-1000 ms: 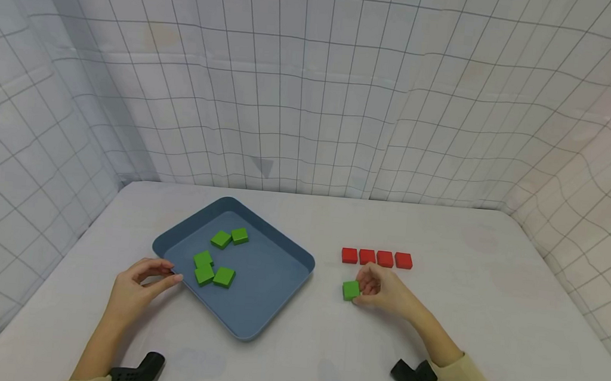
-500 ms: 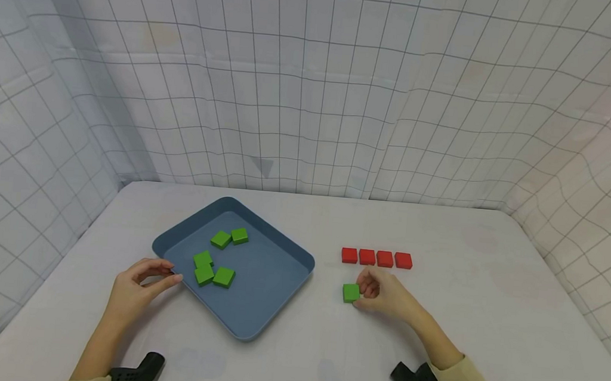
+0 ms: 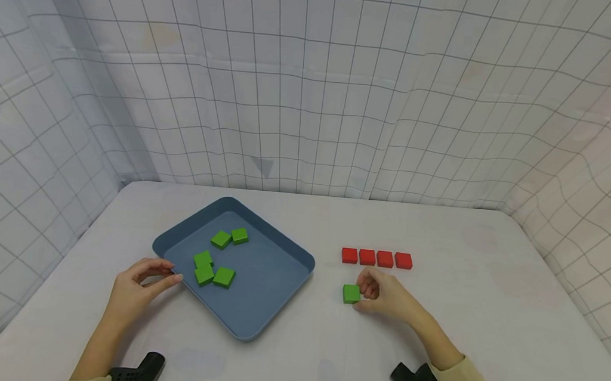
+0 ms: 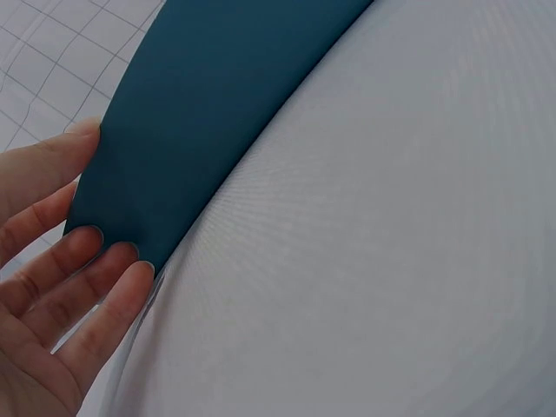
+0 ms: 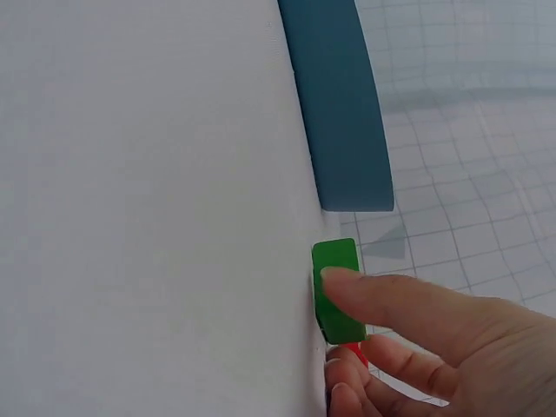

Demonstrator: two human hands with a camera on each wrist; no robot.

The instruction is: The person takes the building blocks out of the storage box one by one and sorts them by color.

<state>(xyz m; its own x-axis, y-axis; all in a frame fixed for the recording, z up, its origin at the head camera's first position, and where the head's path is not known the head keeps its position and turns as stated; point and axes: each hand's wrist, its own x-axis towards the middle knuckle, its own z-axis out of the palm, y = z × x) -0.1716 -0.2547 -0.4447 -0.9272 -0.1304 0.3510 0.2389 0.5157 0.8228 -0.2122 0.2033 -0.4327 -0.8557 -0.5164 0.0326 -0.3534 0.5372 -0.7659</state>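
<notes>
In the head view, a blue tray (image 3: 265,295) lies turned cornerwise on the table, with several green blocks (image 3: 224,277) inside. My left hand (image 3: 133,290) holds the tray's left edge; in the left wrist view the thumb is at its upper rim and fingertips (image 4: 130,276) lie against the wall. At the right, my right hand (image 3: 386,294) pinches a green block (image 3: 351,294) by its right side, down at the table surface. The right wrist view shows the thumb on that block's near face; the fingers behind are partly hidden.
A row of several red blocks (image 3: 367,257) sits just beyond the right hand. White gridded curtains (image 3: 313,95) hang behind and on both sides of the white table (image 3: 291,375). Each wrist wears a black camera mount (image 3: 413,378).
My right hand has shifted slightly toward me with the green block, which now sits a little farther from the red row and straighter. The left hand and tray have not moved.
</notes>
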